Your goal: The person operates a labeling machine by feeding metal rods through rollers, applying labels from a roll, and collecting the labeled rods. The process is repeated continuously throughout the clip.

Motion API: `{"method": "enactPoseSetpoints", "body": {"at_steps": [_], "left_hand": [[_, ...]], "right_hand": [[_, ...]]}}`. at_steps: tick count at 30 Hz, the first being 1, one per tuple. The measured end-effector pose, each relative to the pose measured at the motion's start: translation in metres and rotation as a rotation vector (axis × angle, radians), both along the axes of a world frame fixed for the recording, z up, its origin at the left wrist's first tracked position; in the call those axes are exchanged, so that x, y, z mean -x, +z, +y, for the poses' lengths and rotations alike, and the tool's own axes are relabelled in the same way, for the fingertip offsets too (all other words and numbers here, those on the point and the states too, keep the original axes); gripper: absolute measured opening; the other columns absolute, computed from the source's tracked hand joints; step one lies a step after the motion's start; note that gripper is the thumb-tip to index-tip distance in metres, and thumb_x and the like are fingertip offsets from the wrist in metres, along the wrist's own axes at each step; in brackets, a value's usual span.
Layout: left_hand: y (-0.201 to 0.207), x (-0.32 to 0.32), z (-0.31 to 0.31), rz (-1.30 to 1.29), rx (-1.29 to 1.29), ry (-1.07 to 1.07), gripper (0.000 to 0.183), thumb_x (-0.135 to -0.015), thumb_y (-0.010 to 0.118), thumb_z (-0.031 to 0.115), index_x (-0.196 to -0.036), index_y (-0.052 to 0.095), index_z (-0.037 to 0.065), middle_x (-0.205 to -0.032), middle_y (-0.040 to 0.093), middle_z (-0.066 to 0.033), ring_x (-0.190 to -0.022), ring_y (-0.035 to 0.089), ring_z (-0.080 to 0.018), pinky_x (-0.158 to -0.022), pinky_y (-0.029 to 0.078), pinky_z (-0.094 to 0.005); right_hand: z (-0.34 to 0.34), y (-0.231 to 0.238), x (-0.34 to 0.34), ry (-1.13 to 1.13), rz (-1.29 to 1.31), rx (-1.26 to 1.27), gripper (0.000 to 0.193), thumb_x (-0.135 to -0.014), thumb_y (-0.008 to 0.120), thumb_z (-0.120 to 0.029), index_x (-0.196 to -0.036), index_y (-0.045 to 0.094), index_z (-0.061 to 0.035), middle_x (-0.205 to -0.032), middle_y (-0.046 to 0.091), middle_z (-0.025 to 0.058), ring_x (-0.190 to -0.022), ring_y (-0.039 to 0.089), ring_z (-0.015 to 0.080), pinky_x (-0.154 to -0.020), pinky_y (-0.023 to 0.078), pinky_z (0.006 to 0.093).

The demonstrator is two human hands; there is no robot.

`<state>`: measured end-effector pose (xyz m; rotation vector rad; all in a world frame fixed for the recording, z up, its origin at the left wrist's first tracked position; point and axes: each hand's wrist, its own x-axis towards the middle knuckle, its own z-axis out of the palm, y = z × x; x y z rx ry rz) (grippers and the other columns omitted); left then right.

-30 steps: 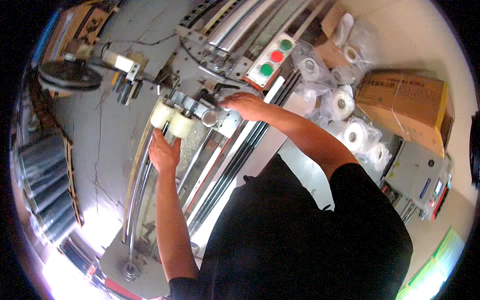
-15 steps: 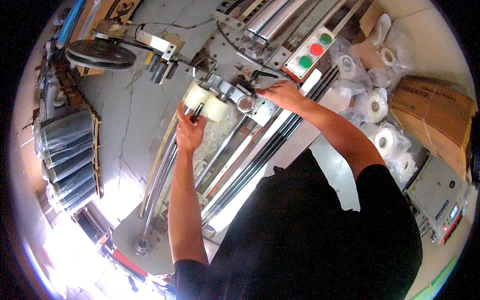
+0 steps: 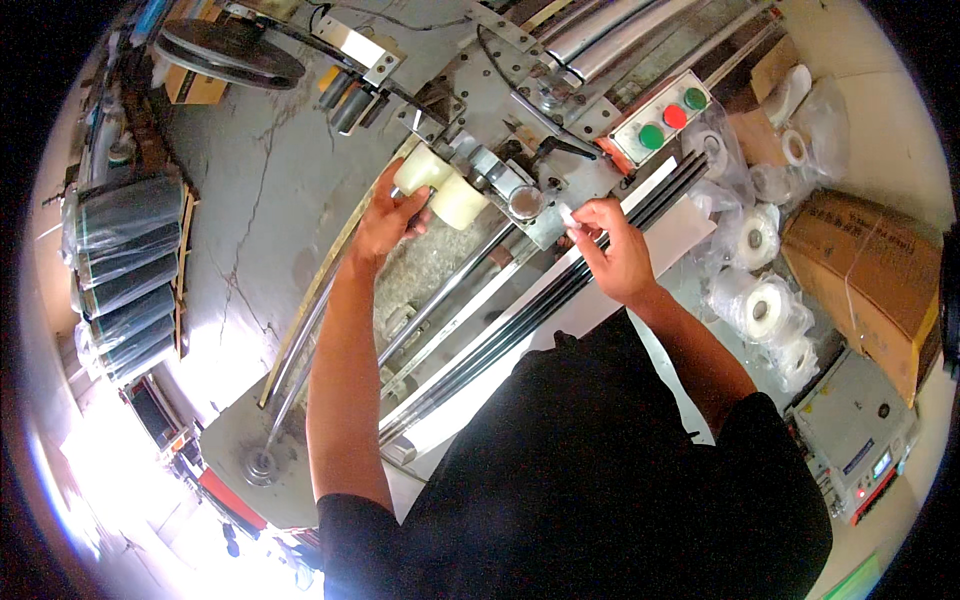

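Note:
Two cream-coloured rollers [image 3: 459, 203] sit side by side on a metal bracket of the machine. My left hand [image 3: 380, 222] is closed around the near end of the left-hand roller [image 3: 422, 170], with the thumb by its dark shaft; some fingers are hidden. Over the machine's metal plate, my right hand [image 3: 618, 255] pinches a small white piece [image 3: 568, 217] between thumb and fingers; its exact kind cannot be made out. Between the two hands is a round metal knob [image 3: 525, 202] on a block. Just beyond it a black lever handle [image 3: 568, 149] sticks out.
A panel with green and red buttons [image 3: 662, 124] stands beyond my right hand. Long dark rods [image 3: 560, 293] run diagonally before my body. Wrapped white rolls [image 3: 757, 305], a cardboard box [image 3: 860, 280] and a grey device [image 3: 850, 420] are at right; a black disc [image 3: 230, 53] is far left.
My right hand has drawn back from beside the lever toward me and now shows a small white piece in its pinch. The left hand stays at the rollers; the whole view has shifted slightly.

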<state>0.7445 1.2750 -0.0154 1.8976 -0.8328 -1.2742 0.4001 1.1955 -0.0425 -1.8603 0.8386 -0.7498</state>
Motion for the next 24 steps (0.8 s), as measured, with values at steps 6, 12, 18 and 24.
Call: {"method": "enactPoseSetpoints", "body": {"at_steps": [6,12,18,24], "left_hand": [[0.016,0.007,0.009,0.017,0.037,0.089,0.069,-0.099,0.069,0.031,-0.157,0.036,0.012,-0.083,0.068,-0.003,-0.064,0.057,-0.0101,-0.058,0.044,-0.0261],[0.047,0.017,0.019,0.056,0.055,0.098,0.059,-0.096,0.074,0.031,-0.146,0.051,0.008,-0.08,0.068,-0.0025,-0.064,0.058,-0.0094,-0.059,0.042,-0.0249],[0.059,0.027,0.023,0.111,0.034,0.134,0.052,-0.096,0.073,0.032,-0.137,0.06,0.003,-0.079,0.068,-0.0019,-0.067,0.059,-0.0092,-0.06,0.042,-0.0244],[0.051,0.023,0.026,0.151,0.047,0.071,0.035,-0.099,0.07,0.032,-0.117,0.073,0.002,-0.079,0.066,0.0,-0.069,0.058,-0.009,-0.062,0.043,-0.0238]], "right_hand": [[0.018,0.031,-0.058,0.145,-0.06,-0.001,0.033,-0.094,0.074,-0.017,-0.116,0.052,-0.0057,-0.101,0.073,0.0132,-0.083,0.075,0.0251,-0.071,0.059,0.0371],[0.015,0.03,-0.116,0.217,-0.001,-0.047,0.031,-0.093,0.075,-0.016,-0.11,0.051,-0.005,-0.094,0.072,0.0127,-0.079,0.074,0.0248,-0.067,0.056,0.0368],[0.013,0.026,-0.137,0.203,-0.05,-0.065,0.032,-0.092,0.076,-0.015,-0.109,0.052,-0.0026,-0.092,0.071,0.0114,-0.07,0.069,0.0215,-0.063,0.052,0.0348],[0.017,0.035,-0.141,0.191,-0.083,-0.156,0.032,-0.092,0.076,-0.013,-0.109,0.052,-0.0018,-0.091,0.072,0.0099,-0.069,0.062,0.0126,-0.064,0.051,0.0302]]}}
